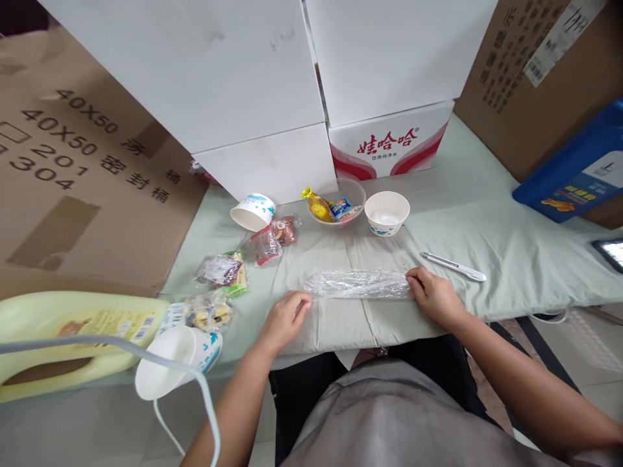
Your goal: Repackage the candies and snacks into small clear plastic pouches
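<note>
A long, crinkled piece of transparent plastic film [360, 284] lies across the cloth-covered table, close to its front edge. My left hand [288, 318] pinches the film's left end between thumb and fingers. At the other end, my right hand [433, 295] has its fingers closed on the film's right edge. Just beyond my right hand lies a white utility knife [453, 266]. Behind the film stand an upright paper bowl [387, 213] and a transparent plastic bowl [359, 194] with a yellow-wrapped snack [318, 206] and a blue packet [343, 209] in it.
Wrapped snacks [267, 246] lie left of the film, near a tipped paper bowl [253, 211]. Another paper bowl [165, 363] lies on its side behind a grey cable [146, 353]. A yellow jug [117, 311], white boxes [257, 168], cartons [87, 194] and a blue container [579, 168] surround the table.
</note>
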Motion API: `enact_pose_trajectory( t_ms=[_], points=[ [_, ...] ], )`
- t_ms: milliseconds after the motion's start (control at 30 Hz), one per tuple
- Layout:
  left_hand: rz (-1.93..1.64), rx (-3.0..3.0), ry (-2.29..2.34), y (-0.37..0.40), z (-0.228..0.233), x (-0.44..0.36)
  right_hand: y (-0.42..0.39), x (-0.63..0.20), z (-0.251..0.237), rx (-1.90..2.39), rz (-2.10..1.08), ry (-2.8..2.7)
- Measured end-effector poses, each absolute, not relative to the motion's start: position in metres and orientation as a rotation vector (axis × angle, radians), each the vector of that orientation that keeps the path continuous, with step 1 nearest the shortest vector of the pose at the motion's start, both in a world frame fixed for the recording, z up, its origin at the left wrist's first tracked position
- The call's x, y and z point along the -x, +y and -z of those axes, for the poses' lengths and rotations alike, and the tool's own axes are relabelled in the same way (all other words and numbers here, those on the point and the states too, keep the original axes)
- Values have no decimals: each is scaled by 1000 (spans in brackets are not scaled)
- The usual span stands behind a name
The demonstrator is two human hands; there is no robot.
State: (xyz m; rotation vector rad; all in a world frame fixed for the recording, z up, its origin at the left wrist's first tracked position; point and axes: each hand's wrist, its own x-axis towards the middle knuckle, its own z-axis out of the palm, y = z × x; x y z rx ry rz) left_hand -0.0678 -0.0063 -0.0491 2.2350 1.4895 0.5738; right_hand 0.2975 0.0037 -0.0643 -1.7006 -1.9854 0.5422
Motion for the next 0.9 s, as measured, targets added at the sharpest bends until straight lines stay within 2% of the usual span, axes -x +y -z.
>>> enact_pose_trajectory(
  t_ms=[167, 367, 500, 600, 733, 833, 900],
  points=[
    [-455, -2013, 1823, 16, 52, 56, 9, -289, 68, 1888, -386, -2060],
    [-247, -2076, 2106, 32, 63, 33, 19, -282, 73, 2076, -192, -2122],
    [-455, -2130, 2130, 28, 68, 39, 22, -290, 79, 1869, 29, -2169],
    [-715, -2235, 2172, 21, 66, 41, 21, -296, 82, 1707, 59, -2197],
    [-849, -2421, 1894, 2, 59, 17, 18, -298, 79, 1639, -39, -2227],
    [-687, -2516, 1496, -14, 60, -17, 12, -294, 73, 1642, -135, -2236],
    [-569, -2527, 1421, -23, 65, -37, 4, -292, 67, 1717, -304, -2183]
  ],
)
